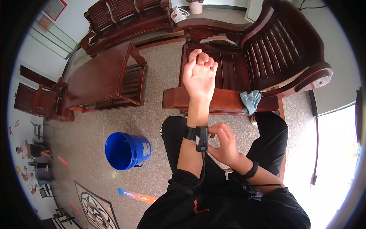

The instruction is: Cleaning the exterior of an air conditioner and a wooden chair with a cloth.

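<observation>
My left hand (201,75) is held out palm up, fingers loosely curled and apart, with nothing in it. It is above the seat and near arm of a dark red wooden armchair (183,98). A small black box-shaped device (202,138) sits on my left wrist on a black strap (189,133), with a black cable running from it towards my sleeve. My right hand (226,143) has its thumb and fingers against the device's right side; the fingertips are partly hidden there. A black band (252,169) circles my right wrist.
A light blue cloth (250,102) hangs over the chair arm. On the speckled floor to the left stands a blue plastic bucket (140,151). Beyond it are a wooden coffee table (95,75) and a wooden bench (128,24). Other people (28,149) are at the far left.
</observation>
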A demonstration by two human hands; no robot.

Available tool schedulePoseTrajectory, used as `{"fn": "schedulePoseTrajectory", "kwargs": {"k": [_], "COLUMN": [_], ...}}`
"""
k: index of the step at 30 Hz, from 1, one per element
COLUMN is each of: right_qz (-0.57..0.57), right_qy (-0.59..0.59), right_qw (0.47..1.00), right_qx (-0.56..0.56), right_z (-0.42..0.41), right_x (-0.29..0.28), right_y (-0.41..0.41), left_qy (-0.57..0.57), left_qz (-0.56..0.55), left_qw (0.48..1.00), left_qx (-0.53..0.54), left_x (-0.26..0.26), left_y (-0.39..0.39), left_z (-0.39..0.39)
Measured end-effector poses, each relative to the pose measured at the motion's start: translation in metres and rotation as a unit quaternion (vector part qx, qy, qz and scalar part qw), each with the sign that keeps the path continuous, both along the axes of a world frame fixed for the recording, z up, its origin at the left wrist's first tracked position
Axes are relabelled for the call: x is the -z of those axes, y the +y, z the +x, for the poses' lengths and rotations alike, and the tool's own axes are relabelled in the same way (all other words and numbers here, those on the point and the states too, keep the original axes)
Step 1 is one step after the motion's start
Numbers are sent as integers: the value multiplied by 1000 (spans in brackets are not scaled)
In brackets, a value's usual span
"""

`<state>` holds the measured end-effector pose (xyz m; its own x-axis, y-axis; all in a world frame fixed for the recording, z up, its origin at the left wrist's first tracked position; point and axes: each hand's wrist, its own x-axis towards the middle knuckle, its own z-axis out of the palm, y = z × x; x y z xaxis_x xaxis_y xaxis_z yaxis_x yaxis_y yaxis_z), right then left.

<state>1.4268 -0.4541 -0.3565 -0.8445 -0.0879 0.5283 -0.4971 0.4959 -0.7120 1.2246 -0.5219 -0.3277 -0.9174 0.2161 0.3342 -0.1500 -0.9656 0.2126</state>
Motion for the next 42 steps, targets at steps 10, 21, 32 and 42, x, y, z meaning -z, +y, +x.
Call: {"fn": "schedulePoseTrajectory", "kwargs": {"k": [10,21,32,42], "right_qz": [25,397,425,165], "right_qy": [36,162,149,66], "right_qw": [997,886,872,982], "right_qx": [-71,-178,-191,-70], "right_z": [-3,-49,-39,-57], "right_x": [-19,-52,-5,26], "right_y": [39,62,63,115], "left_qy": [-75,-180,-114,-110], "left_qz": [80,100,86,-239], "left_qw": [994,969,943,962], "left_qx": [12,139,301,68], "left_x": [-13,0,58,89], "left_y": [1,22,33,-5], "left_z": [16,40,47,45]}}
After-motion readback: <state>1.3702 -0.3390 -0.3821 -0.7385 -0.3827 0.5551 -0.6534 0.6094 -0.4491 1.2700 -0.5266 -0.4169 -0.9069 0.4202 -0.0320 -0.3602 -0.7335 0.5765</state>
